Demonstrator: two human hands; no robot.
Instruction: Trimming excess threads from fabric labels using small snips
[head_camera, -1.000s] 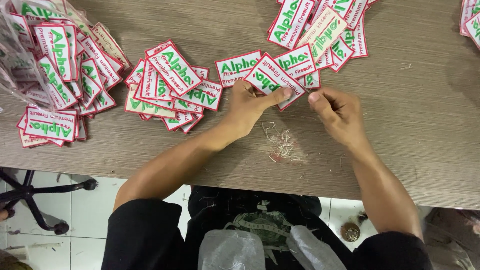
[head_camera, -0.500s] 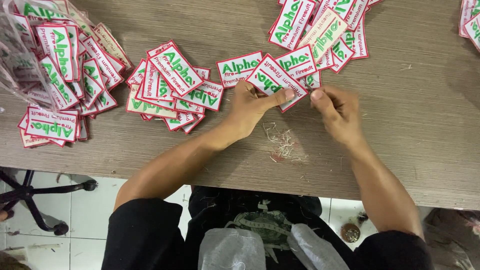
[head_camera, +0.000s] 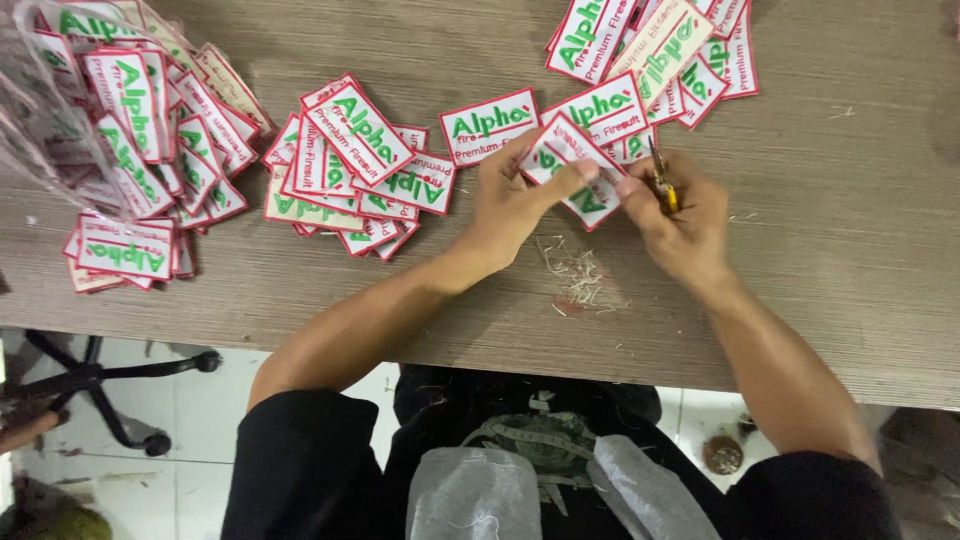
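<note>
My left hand (head_camera: 515, 195) pinches a white cloth patch (head_camera: 572, 168) with a red border and green lettering, held just above the brown wooden table (head_camera: 820, 270). Against the patch's right edge, my right hand (head_camera: 680, 215) grips small yellow-handled thread snips (head_camera: 661, 182), blades pointing up. A small heap of cut thread scraps (head_camera: 580, 280) lies on the table below my hands.
Piles of the same patches lie at the far right (head_camera: 655, 50), at the middle left (head_camera: 355, 165) and at the far left (head_camera: 150, 130), where a clear plastic bag (head_camera: 50, 120) partly covers them. An office chair base (head_camera: 100, 375) stands on the floor at the lower left.
Both hands have stayed over the same patch with only small shifts. The snips now show between the fingers of my right hand at the patch's edge.
</note>
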